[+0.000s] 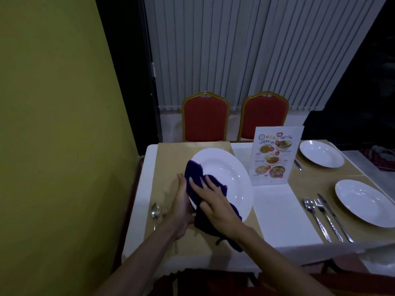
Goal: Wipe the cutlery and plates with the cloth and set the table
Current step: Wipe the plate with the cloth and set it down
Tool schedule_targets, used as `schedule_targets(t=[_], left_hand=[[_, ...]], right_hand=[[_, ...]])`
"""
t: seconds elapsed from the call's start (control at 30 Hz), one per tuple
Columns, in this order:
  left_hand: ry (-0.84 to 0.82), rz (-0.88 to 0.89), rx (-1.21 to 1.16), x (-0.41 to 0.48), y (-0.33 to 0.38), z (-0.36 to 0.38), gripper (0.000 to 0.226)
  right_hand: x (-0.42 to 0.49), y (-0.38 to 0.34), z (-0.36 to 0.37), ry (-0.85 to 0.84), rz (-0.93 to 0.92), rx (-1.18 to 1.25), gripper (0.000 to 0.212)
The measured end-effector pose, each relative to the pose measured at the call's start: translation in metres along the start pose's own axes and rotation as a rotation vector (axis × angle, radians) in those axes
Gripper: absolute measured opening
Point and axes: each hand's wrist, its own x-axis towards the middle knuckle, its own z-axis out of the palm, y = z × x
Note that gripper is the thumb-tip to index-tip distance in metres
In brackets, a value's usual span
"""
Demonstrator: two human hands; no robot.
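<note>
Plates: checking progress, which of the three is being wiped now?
The left plate, held tilted under the purple cloth; the far-right plate and near-right plate lie flat, untouched.

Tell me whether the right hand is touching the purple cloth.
Touching: head view shows the right hand flat on the purple cloth over the plate.

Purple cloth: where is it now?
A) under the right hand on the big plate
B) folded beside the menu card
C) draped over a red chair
A: the right hand lies flat on the purple cloth against the white plate, whose rim the left hand holds.
</note>
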Motion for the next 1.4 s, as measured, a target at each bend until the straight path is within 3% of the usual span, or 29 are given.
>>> schedule_targets(t=[0.1, 0.23, 0.33, 0.4, 0.5, 0.57, 0.67, 0.83, 0.97, 1.07, 1.17, 1.4], left_hand=[[0.107, 0.014, -0.039, 0.004, -0.001, 0.003, 0.084], [0.203, -0.031, -0.057, 0.009, -0.007, 0.004, 0.107], [0.176, -0.045, 0.027, 0.011, -0.012, 0.011, 0.112], [0.172, -0.032, 0.039, 0.013, -0.015, 0.014, 0.106], [0.172, 0.024, -0.004, 0.013, -0.021, 0.017, 0.089], [0.138, 0.001, 0.025, 0.012, -0.027, 0.018, 0.086], [0.129, -0.045, 0.076, 0.009, -0.031, 0.017, 0.08], [0.239, -0.041, 0.073, 0.013, -0.039, 0.006, 0.073], [0.378, -0.065, 0.062, 0.022, -0.062, -0.014, 0.063], [0.388, -0.103, -0.101, 0.031, -0.091, -0.025, 0.058], [0.447, -0.171, -0.302, 0.043, -0.116, -0.023, 0.053], [0.58, -0.312, -0.476, 0.082, -0.148, -0.003, 0.055]], right_hand=[[0.001, -0.007, 0.016, 0.01, -0.003, -0.061, 0.063], [0.008, 0.003, 0.014, -0.002, -0.091, -0.298, 0.054], [0.036, 0.015, -0.009, 0.124, 0.054, -0.486, 0.053], [0.041, 0.017, -0.01, 0.142, 0.145, -0.477, 0.052], [0.022, 0.021, 0.007, -0.015, -0.023, -0.41, 0.052], [0.021, 0.035, -0.002, -0.033, -0.05, -0.438, 0.052], [0.038, 0.06, -0.027, 0.107, 0.085, -0.676, 0.061], [0.023, 0.091, -0.047, 0.215, 0.357, -0.736, 0.058], [0.0, 0.116, -0.055, 0.205, 0.377, -0.58, 0.04], [-0.005, 0.137, -0.063, 0.271, 0.475, -0.401, 0.031], [-0.006, 0.152, -0.068, 0.302, 0.484, -0.285, 0.029], [0.011, 0.182, -0.073, 0.29, 0.485, -0.148, 0.028]])
